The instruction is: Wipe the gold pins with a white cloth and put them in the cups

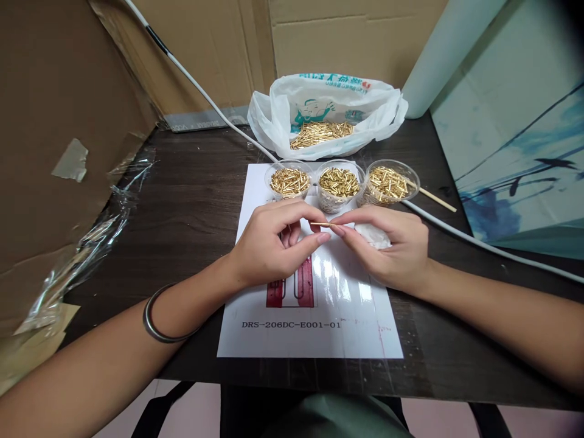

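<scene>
A thin gold pin (321,224) lies level between my two hands, over the printed sheet (365,331). The thumb and index finger of my right hand (392,243) are closed on its right end. Around the pin's left part, the thumb and index finger of my left hand (274,240) are curved and apart; whether the index fingertip touches it I cannot tell. Just beyond my hands stand three clear cups of small gold pieces: a left cup (290,182), a middle cup (339,184) and a right, tilted cup (387,182). Something white and crumpled (374,236) shows beside my right hand.
Behind the cups sits a white plastic bag (264,121) with more gold pieces. A wooden stick (438,199) sticks out by the right cup. A white cable (205,94) crosses the dark table (182,201). Cardboard (64,109) walls the left; a white roll (449,58) stands back right.
</scene>
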The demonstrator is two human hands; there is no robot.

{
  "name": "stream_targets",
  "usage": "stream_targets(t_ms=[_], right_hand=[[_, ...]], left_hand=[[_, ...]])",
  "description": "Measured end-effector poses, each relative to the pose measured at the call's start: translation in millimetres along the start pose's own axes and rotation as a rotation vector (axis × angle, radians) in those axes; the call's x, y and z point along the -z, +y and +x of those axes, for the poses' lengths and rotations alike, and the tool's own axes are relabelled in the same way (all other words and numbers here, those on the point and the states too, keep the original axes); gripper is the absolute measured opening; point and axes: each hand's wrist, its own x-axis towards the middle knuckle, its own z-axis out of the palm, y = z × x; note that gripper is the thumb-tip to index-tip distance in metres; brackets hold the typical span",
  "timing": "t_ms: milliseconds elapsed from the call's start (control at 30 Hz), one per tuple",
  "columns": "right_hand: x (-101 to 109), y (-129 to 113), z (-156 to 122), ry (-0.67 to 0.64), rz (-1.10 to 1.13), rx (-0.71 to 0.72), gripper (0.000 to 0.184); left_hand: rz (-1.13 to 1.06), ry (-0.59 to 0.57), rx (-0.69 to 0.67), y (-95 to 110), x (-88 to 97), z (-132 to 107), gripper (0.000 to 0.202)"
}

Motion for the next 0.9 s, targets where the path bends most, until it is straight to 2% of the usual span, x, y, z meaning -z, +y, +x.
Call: stream_targets(t_ms=[267, 400, 500, 567, 633, 667, 733, 767, 800, 867, 900], right_hand=[[-0.1, 1.2, -1.1, -0.031, 0.002, 0.011, 0.011], [15.1, -13.6, 11.0, 0.041, -0.123, 0.01, 0.007], [32.3, -23.0, 42.3, 0.036, -0.266, 0.009, 0.013], [39.9, -19.3, 72.7, -0.037, -0.337, -0.003, 0.018], [41.9, -6.4, 106.0, -0.152, -0.414, -0.067, 0.027], [40.6, 2.6, 121.9, -0.254, -0.454, -0.136, 0.035], [34.2, 22.4, 149.4, -0.383, -0.463, -0.211, 0.061], [29.2, 32.0, 160.1, -0.433, -0.475, -0.25, 0.069], [23.4, 40.9, 168.5, -0.452, -0.485, -0.265, 0.069], [10.5, 55.9, 178.7, -0.482, -0.502, -0.28, 0.043], [4.3, 61.8, 180.9, -0.499, -0.513, -0.283, 0.036]], left_hand=[[0.015, 0.025, 0.007, -1.2, -1.3, 0.4, 0.014], [0.006, -0.028, 0.04, -0.2, -1.4, 0.2, 0.017], [0.012, -0.117, 0.016, 1.3, -1.6, -0.2, 0.015], [0.021, -0.155, -0.006, 1.8, -1.7, -0.5, 0.013], [0.03, -0.173, -0.013, 1.6, -1.8, -0.9, 0.013], [0.032, -0.18, -0.011, 1.3, -2.0, -1.0, 0.013], [0.033, -0.189, -0.01, 0.6, -2.3, -1.2, 0.013], [0.033, -0.193, -0.01, 0.3, -2.5, -1.2, 0.013], [0.036, -0.195, -0.011, 0.1, -2.7, -1.1, 0.013], [0.046, -0.195, -0.013, 0.0, -3.0, -0.7, 0.014], [0.052, -0.197, -0.013, -0.1, -3.1, -0.5, 0.014]])
